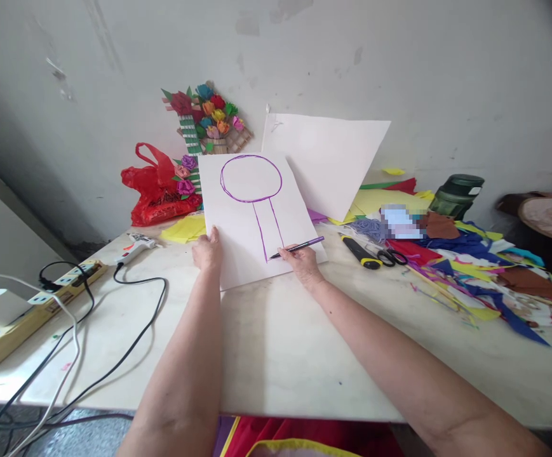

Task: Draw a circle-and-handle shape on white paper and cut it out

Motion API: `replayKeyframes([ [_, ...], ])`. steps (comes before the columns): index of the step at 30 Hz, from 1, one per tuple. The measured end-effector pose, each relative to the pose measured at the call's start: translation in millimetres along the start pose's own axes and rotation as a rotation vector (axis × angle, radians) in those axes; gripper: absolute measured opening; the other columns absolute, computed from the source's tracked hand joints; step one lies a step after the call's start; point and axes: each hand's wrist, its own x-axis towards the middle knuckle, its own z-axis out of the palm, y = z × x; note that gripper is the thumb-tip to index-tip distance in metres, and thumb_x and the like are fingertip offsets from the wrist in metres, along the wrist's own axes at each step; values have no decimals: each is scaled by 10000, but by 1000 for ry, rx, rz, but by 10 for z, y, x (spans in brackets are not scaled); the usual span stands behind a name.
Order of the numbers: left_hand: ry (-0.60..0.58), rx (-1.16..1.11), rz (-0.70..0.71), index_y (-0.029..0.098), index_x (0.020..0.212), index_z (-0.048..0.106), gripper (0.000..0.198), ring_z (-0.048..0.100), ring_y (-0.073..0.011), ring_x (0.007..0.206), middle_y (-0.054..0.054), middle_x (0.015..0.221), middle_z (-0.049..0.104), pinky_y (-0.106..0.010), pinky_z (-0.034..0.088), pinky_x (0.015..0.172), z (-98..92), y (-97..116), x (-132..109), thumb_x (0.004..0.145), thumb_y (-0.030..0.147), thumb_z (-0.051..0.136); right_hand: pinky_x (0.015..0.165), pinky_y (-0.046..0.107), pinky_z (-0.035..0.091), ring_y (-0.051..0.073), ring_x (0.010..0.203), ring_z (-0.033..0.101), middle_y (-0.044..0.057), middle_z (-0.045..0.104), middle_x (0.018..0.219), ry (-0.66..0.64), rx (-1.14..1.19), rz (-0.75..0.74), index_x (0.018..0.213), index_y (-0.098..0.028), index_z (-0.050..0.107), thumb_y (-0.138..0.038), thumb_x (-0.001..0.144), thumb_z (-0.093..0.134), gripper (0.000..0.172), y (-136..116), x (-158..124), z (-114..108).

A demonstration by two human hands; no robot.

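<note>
A white sheet (237,216) lies on the table with a purple outline drawn on it: a circle (251,178) on top of a narrow stem. My right hand (303,261) is closed on a purple pen (299,247), whose tip touches the sheet at the foot of the stem. My left hand (208,251) rests at the sheet's left edge with its fingers curled on the paper, holding it down.
A second white sheet (333,158) leans on the wall. Paper flowers (206,120), a red plastic bag (154,187), a glue gun (135,246), a power strip (42,298) with cables sit at left. A utility knife (361,252), scissors (390,256), coloured paper scraps (485,273) lie at right.
</note>
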Motion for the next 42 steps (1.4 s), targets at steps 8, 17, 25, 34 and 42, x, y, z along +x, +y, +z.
replayKeyframes([
  [8,2,6,1,159,862,651,468,608,-309,964,-182,964,677,-393,461,775,16,-11,8,854,534,372,689,287,467,176,691,631,4,670,603,34,-33,53,632,-217,690,-483,644,669,267,62,5,63],
  [17,0,-12,-12,169,868,650,467,606,-308,979,-170,982,678,-401,461,797,23,-11,-3,851,538,364,736,310,485,187,734,651,10,687,639,17,-102,42,659,-214,703,-483,679,646,276,76,5,87],
  [25,6,-3,-15,169,854,646,460,606,-304,972,-167,965,677,-403,461,800,13,-4,-13,848,537,371,725,295,480,178,717,645,8,676,616,14,-122,41,665,-202,706,-482,680,648,286,81,11,86],
  [34,8,-16,-4,169,843,646,459,607,-303,961,-163,948,680,-400,462,793,29,-16,4,846,537,373,720,290,475,173,699,640,6,672,609,16,-131,36,657,-209,706,-474,685,645,273,81,9,84],
  [42,14,-4,20,165,827,646,468,613,-300,929,-166,918,684,-388,463,769,49,-40,29,849,538,365,681,276,468,164,631,615,3,640,571,23,-98,-2,588,-201,664,-457,707,608,288,74,14,55],
])
